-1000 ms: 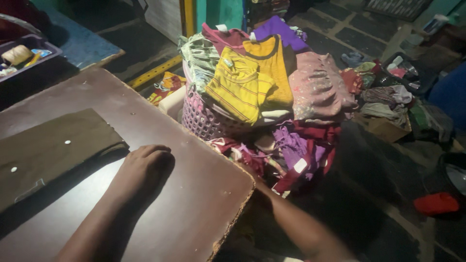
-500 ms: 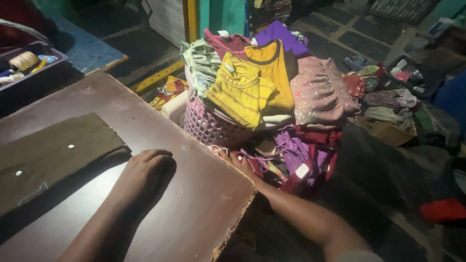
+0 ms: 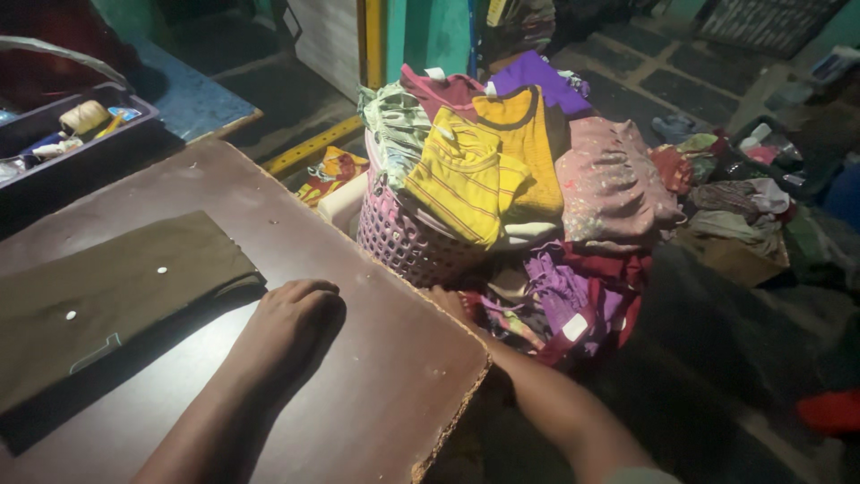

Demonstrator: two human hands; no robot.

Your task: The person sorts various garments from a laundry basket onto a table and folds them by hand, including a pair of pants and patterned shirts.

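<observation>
The left hand lies flat, palm down, fingers together, on the dark brown wooden tabletop, just beside a folded olive-brown cloth. The right hand reaches past the table's chipped edge into the heap of purple and maroon clothes under the pink plastic laundry basket; whether its fingers are closed I cannot tell. Clothes litter the dim stone floor.

A yellow striped shirt is topping the pink basket — purple cloth is hanging below — and dark olive cloth is lying on the brown tabletop.
</observation>
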